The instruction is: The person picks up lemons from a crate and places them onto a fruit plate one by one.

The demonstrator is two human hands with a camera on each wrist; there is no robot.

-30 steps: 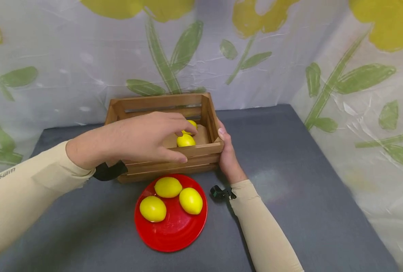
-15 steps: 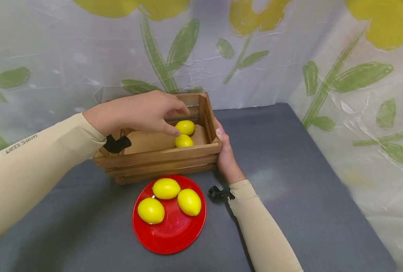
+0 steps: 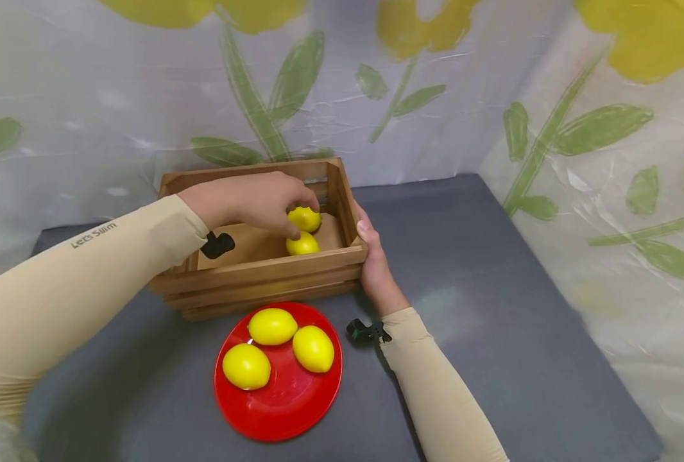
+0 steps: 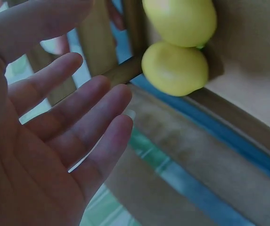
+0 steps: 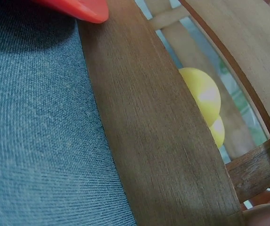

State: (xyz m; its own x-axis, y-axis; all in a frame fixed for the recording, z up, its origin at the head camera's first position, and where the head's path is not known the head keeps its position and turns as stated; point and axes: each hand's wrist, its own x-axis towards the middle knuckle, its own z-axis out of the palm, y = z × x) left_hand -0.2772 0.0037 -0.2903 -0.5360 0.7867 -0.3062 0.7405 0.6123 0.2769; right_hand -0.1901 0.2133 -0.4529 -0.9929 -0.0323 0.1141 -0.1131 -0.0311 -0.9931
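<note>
Noted on inspection: the left hand [image 3: 264, 200] is over the slatted wooden crate [image 3: 273, 273], its fingers bent down above the rear lemon [image 3: 306, 220] and its thumb close to the front lemon [image 3: 303, 245]. Fingers and thumb stand apart; the left wrist view shows a gap before the fruit, so I record nothing clasped there. The right hand [image 3: 376, 266] rests against the crate's right end, thumb near the corner; whether its fingers curl round the slats, I cannot tell.

Location of fruit: two lemons touch each other at the right-hand part of the crate. Three more, the top lemon [image 3: 273, 326], the right lemon [image 3: 314, 349] and the left lemon [image 3: 246, 366], sit on the red plate [image 3: 284, 414], just in front of the crate on the grey table [image 3: 463, 289].

Risks, in my judgement: with the two crate lemons in contact, a grasp at one could nudge or roll the other. Smooth, rounded skin could slip from a fingertip pinch. The left wrist camera [image 3: 217, 245] lies low by the front rail (a likely snag) and could knock the crate if lifted carelessly. Should the right hand's support slacken, such a knock might shove the crate into the plate and set its lemons rolling.
</note>
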